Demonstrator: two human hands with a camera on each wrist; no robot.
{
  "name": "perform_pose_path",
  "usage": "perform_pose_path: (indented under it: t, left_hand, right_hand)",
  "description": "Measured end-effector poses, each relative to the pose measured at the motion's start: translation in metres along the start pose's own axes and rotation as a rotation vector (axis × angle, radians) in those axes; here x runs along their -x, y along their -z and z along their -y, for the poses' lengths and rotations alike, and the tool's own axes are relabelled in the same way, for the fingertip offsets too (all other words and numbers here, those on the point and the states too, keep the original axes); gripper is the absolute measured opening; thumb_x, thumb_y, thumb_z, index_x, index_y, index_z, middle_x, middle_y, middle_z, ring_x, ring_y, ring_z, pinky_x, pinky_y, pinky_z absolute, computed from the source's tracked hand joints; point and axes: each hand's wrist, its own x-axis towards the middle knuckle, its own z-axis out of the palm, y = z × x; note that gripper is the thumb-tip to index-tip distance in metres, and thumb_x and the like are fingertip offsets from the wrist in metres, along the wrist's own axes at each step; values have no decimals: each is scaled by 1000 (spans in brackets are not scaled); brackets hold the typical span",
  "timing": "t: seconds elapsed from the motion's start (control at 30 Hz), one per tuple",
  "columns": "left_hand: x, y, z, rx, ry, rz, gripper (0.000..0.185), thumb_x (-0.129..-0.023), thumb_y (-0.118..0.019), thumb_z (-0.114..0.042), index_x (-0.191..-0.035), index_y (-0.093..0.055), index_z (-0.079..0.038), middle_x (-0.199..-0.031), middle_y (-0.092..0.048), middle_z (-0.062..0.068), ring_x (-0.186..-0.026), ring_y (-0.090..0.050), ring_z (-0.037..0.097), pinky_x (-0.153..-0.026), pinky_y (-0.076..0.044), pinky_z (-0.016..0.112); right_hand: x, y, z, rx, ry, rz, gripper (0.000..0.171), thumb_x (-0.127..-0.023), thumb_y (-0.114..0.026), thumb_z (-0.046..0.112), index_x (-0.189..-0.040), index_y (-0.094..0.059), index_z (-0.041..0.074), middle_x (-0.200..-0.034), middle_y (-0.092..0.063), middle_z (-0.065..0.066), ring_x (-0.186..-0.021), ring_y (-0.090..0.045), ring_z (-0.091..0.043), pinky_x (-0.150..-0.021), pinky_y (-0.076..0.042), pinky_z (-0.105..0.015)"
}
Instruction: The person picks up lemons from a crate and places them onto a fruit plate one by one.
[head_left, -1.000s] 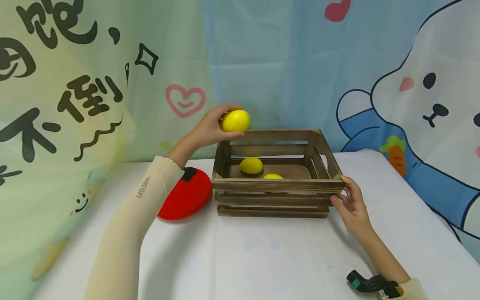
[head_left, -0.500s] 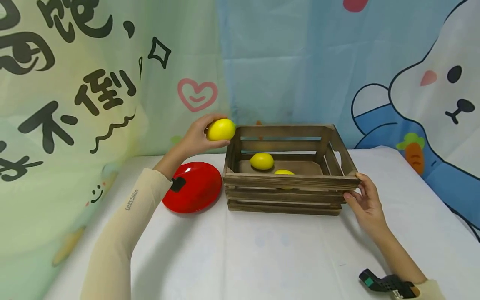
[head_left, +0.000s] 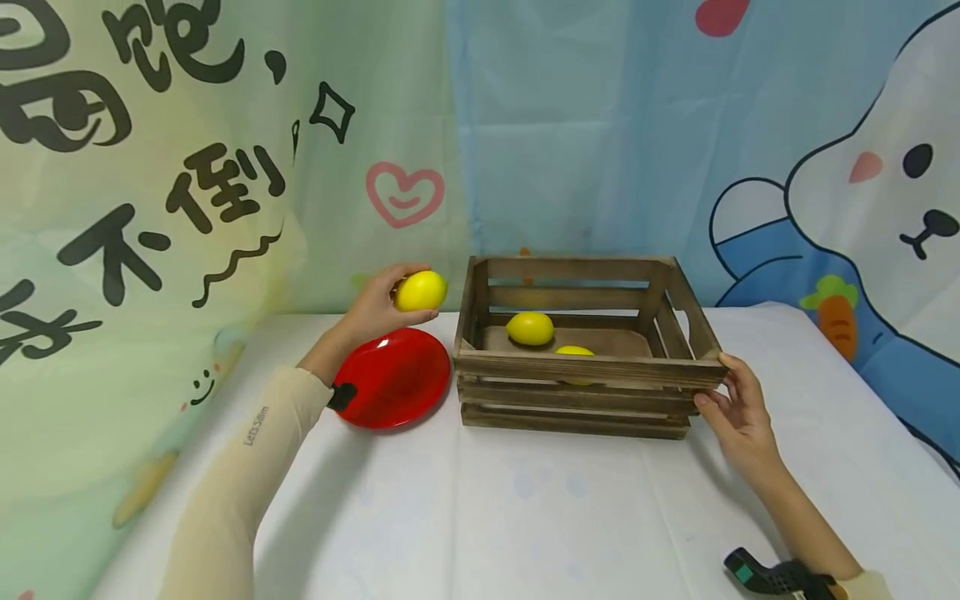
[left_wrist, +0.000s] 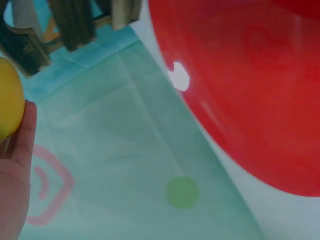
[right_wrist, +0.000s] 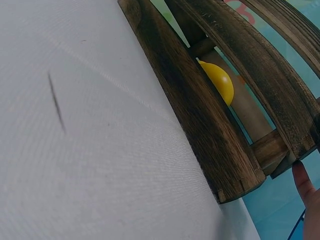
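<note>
Behind the white table (head_left: pixel 525 517) hangs a cartoon backdrop with black lettering, pink hearts and a big white rabbit holding a carrot. From my seat at the far end of the feed, I see the lemon (head_left: pixel 421 291) held up in the left hand (head_left: pixel 375 310), fingers and thumb curled round it, just left of the wooden crate (head_left: pixel 585 371) and above the far edge of the red plate (head_left: pixel 393 379). The lemon is clear of both, resting on neither. In the left wrist view the same lemon (left_wrist: pixel 7 100) sits at the frame's left edge against the thumb, with the red plate (left_wrist: pixel 250 85) filling the right side below and the crate's slats in the top corner. The plate lies flat on the table just beside the crate's left end. Inside the crate I count two more lemons, one (head_left: pixel 529 328) toward the back left and one (head_left: pixel 573 353) half hidden behind the front rail; the right wrist view shows one through the slats (right_wrist: pixel 220 82). The right hand (head_left: pixel 738 408) rests against the crate's near right corner, its fingers lightly bent around the top rail's end, a fingertip on the wood.
</note>
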Motion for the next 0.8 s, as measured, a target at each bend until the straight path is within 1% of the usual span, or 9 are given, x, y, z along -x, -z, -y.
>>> perform_pose_path:
  t: [0.13, 0.27, 0.43, 0.57, 0.7, 0.8]
  left_hand:
    - [7, -5, 17, 21, 55, 8, 64, -82, -79, -12, -137, -50, -2, -132, -53, 14, -107, -53, 31, -91, -51, 47]
    - [12, -5, 33, 31, 127, 16, 63, -82, -78, -10, -138, -49, -1, -135, -51, 15, -109, -53, 33, -94, -50, 48]
    - [21, -5, 52, -18, 207, 24, 65, -82, -79, -12, -138, -48, -1, -134, -52, 16, -109, -53, 34, -95, -49, 48]
    - [29, -5, 67, -50, 267, 41, 64, -83, -79, -14, -137, -48, -1, -132, -53, 18, -108, -54, 35, -94, -50, 47]
    - [36, -5, 77, -86, 331, 48, 63, -83, -78, -18, -137, -48, -2, -131, -53, 19, -110, -54, 36, -96, -49, 48]
    - [39, -6, 83, -122, 366, 52, 65, -84, -78, -20, -138, -47, -3, -133, -53, 19, -113, -52, 36, -99, -47, 50]
  right_hand:
    - [1, 1, 0, 6, 15, 3, 58, -95, -53, -9, -145, -25, -6, -135, -47, 2, -122, -46, -8, -101, -39, -16]
    - [0, 1, 0, -9, 38, 8, 57, -95, -53, -8, -145, -26, -6, -135, -47, 0, -122, -47, -9, -101, -39, -16]
    - [-1, 2, 0, -17, 41, 19, 58, -95, -52, -9, -146, -25, -6, -135, -47, -1, -122, -46, -9, -101, -39, -17]
    - [-1, 2, 1, -4, 38, 18, 58, -95, -53, -7, -146, -25, -6, -135, -46, 0, -122, -46, -9, -100, -40, -17]
    - [-2, 1, 2, -2, 42, 22, 57, -95, -52, -8, -146, -26, -5, -135, -46, -1, -122, -46, -9, -101, -39, -17]
    - [-1, 1, 3, 3, 42, 23, 57, -95, -51, -9, -146, -26, -5, -136, -45, -1, -122, -46, -9, -101, -39, -17]
